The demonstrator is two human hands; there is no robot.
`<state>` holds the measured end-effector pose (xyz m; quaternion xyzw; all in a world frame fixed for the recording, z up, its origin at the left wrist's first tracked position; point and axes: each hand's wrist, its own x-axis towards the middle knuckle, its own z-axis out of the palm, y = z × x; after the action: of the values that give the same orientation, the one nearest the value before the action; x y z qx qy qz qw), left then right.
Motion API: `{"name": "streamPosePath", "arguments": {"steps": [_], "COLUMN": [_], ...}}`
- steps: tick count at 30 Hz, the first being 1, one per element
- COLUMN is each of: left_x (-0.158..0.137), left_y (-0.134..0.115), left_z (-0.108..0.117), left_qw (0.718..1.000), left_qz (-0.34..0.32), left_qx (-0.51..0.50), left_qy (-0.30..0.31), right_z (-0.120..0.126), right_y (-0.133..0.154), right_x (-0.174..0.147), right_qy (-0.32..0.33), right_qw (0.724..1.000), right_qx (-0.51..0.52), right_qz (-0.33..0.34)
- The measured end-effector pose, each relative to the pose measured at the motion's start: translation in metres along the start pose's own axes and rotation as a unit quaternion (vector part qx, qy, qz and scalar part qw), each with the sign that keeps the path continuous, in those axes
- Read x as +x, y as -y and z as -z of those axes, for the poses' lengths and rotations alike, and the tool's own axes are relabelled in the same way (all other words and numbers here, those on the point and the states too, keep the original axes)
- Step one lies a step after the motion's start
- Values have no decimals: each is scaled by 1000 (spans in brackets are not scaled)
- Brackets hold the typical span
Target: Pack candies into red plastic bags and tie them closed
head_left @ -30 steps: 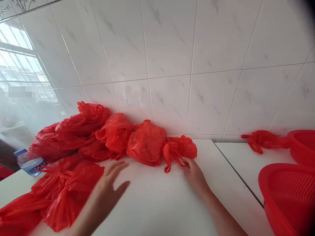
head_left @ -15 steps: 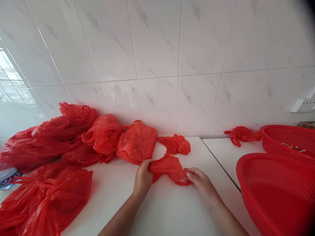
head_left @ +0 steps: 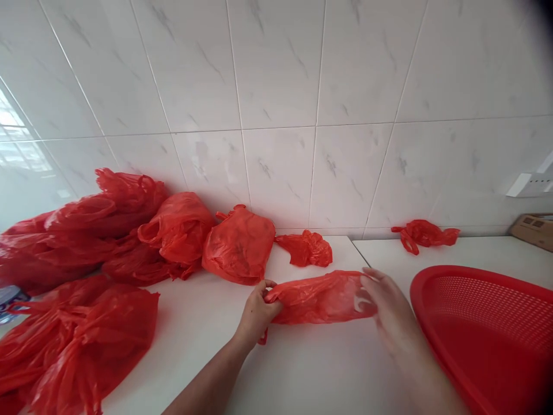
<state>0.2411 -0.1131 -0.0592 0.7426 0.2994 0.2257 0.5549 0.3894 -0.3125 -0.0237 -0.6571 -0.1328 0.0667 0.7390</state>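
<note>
A thin red plastic bag (head_left: 322,297) is stretched lengthwise just above the white counter, between my two hands. My left hand (head_left: 258,311) pinches its gathered left end, and a small loop of the bag hangs below those fingers. At the other end my right hand (head_left: 389,302), blurred by motion, has its fingers curled round the plastic. Behind the stretched bag lies a crumpled red bag (head_left: 307,248). A filled red bag (head_left: 239,245) stands close beyond my left hand, its contents hidden.
Several bulging red bags (head_left: 86,236) are heaped against the tiled wall at left, with another large bag (head_left: 86,340) in front. A red perforated basket (head_left: 488,276) stands at right. Beyond it are a small red bag (head_left: 425,235) and a cardboard box (head_left: 531,230).
My right hand has moved right, and the bag is now drawn out longer and flatter. The farther red basket has left the view, and the cardboard box behind it shows more fully.
</note>
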Motion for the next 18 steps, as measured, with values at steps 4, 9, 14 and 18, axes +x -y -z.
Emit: {"name": "streamPosePath", "arguments": {"steps": [4, 9, 14, 18], "left_x": [-9, -19, -16, 5], "left_y": [-6, -12, -17, -13], "left_z": [-6, -14, -9, 21], "left_qw": [996, 980, 974, 989], "left_qz": [35, 36, 2, -23], "left_qx": [-67, -153, -181, -146], "left_qy": [47, 122, 135, -4], "right_z": [-18, -51, -53, -40], "right_y": [14, -24, -58, -50], "right_x": [-34, -55, -30, -19], "right_qy": [-105, 155, 130, 122], "right_qw": [884, 818, 804, 833], "right_qx": [-245, -377, -509, -519], "right_qz": [385, 407, 277, 146]}}
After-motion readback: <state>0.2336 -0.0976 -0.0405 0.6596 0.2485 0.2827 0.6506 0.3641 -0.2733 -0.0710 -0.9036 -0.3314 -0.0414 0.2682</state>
